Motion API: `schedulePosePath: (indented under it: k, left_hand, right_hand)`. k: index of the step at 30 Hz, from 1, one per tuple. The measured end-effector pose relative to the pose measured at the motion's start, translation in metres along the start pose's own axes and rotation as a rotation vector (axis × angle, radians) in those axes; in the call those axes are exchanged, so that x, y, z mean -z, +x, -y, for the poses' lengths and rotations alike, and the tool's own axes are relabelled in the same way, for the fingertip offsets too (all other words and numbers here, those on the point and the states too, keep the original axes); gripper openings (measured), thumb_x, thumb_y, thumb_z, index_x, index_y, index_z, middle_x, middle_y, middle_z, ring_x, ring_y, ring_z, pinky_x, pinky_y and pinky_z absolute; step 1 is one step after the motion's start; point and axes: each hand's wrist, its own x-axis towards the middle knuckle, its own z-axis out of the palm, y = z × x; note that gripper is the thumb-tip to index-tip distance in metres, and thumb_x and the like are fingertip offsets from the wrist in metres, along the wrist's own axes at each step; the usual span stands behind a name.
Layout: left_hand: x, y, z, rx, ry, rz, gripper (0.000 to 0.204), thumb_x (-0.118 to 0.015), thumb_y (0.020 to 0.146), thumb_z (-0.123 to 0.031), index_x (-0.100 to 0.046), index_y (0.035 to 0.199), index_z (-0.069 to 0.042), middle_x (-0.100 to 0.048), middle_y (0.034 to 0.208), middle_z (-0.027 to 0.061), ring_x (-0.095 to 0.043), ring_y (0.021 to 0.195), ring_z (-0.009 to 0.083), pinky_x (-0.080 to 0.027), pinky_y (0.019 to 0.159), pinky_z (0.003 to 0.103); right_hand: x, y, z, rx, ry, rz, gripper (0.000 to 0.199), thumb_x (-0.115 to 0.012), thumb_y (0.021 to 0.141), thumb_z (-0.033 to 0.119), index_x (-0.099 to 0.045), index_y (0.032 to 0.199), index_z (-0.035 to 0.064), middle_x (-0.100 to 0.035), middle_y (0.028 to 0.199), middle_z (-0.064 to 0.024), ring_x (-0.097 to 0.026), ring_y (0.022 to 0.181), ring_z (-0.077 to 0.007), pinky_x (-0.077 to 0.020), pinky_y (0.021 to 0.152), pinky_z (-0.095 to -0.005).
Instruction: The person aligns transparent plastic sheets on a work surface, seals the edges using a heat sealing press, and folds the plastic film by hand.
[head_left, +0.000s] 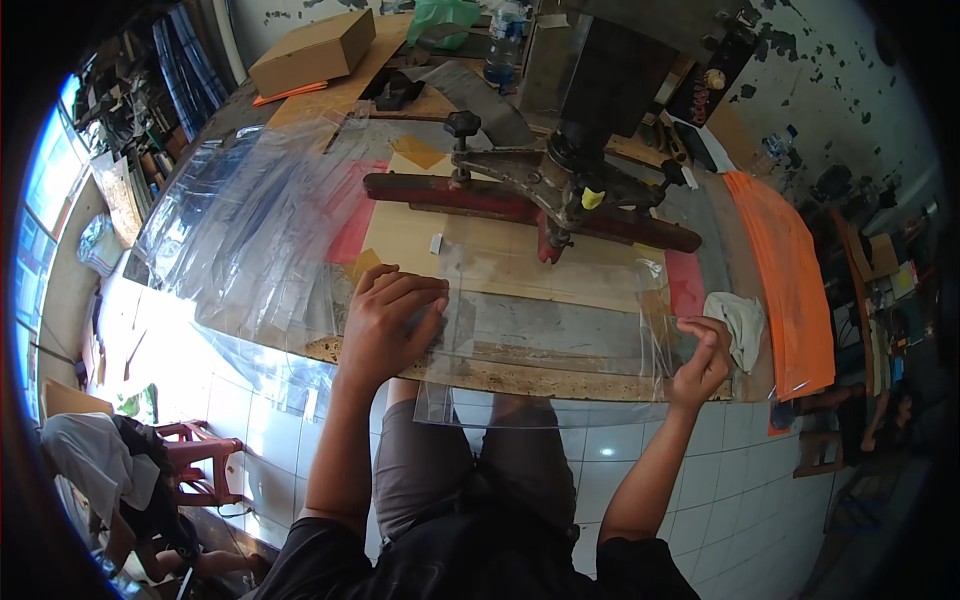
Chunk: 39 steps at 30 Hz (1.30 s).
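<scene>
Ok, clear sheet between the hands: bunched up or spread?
Spread: the clear sheet extends between the left hand and right hand, its near edge hanging past the table edge.

I'm counting two hands [393, 315] [704, 360], one press [565, 150], two black knobs [462, 124] [673, 171] on it, two bottles [503, 50] [775, 150], one green bag [440, 22], one box [313, 55] near that, two pink patches [353, 218] [685, 284], one white cloth [738, 325], one red stool [200, 460], clear sheets [255, 215] overlapping, too many to number.

The left forearm [343, 445] leads to a left hand [392, 322] with bent, inward-pointing fingers [408, 286], while the right forearm [645, 475] ends in a loosely curled right hand [703, 365].
</scene>
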Motion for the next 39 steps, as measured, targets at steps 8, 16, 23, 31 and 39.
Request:
schedulePosePath:
  k: [8,16,23,31,39]
  left_hand:
    - [0.0005,-0.0005,-0.0001,0.0,-0.005,-0.008,0.006,-0.074,0.088,-0.011,-0.077,0.09,-0.007,-0.078,0.099,0.0025,-0.071,0.09,0.0224,-0.05,0.095,0.039]
    - [-0.0003,-0.0011,0.0,0.005,-0.007,-0.006,0.006,-0.074,0.088,-0.011,-0.077,0.09,-0.007,-0.078,0.101,0.0018,-0.071,0.091,0.0222,-0.05,0.097,0.039]
    - [0.0006,-0.0016,-0.0014,0.022,-0.007,0.011,0.006,-0.074,0.088,-0.012,-0.077,0.09,-0.007,-0.078,0.1,0.0016,-0.071,0.091,0.0214,-0.05,0.098,0.039]
    - [-0.001,-0.002,0.0007,0.006,-0.011,0.001,0.006,-0.074,0.087,-0.011,-0.077,0.09,-0.007,-0.078,0.1,0.0018,-0.071,0.089,0.0212,-0.051,0.094,0.038]
    - [0.0007,-0.0013,0.0,-0.002,-0.001,0.001,0.006,-0.075,0.088,-0.012,-0.077,0.089,-0.007,-0.078,0.099,0.0015,-0.072,0.088,0.0203,-0.052,0.091,0.037]
  right_hand:
    - [-0.0003,0.0015,0.0025,-0.014,0.002,-0.004,0.044,-0.043,0.109,0.021,-0.07,0.083,-0.0012,-0.073,0.086,-0.0115,-0.067,0.085,-0.028,-0.047,0.086,-0.0387]
    - [-0.0003,0.0013,0.0028,-0.003,0.004,-0.01,0.044,-0.042,0.109,0.021,-0.07,0.083,-0.0012,-0.073,0.086,-0.0116,-0.067,0.084,-0.0284,-0.0476,0.084,-0.039]
    - [-0.0004,0.0005,0.0017,0.004,0.016,-0.006,0.044,-0.042,0.11,0.021,-0.07,0.083,-0.0013,-0.072,0.086,-0.0116,-0.067,0.083,-0.0277,-0.0486,0.083,-0.038]
    - [-0.0002,-0.0018,0.0012,-0.052,0.053,0.002,0.043,-0.042,0.11,0.019,-0.07,0.084,-0.0028,-0.072,0.085,-0.0134,-0.069,0.082,-0.0278,-0.0523,0.079,-0.0371]
    - [-0.0011,-0.0014,0.002,-0.047,0.091,0.005,0.044,-0.041,0.11,0.018,-0.069,0.086,-0.0047,-0.07,0.085,-0.0155,-0.07,0.081,-0.0279,-0.0541,0.077,-0.0366]
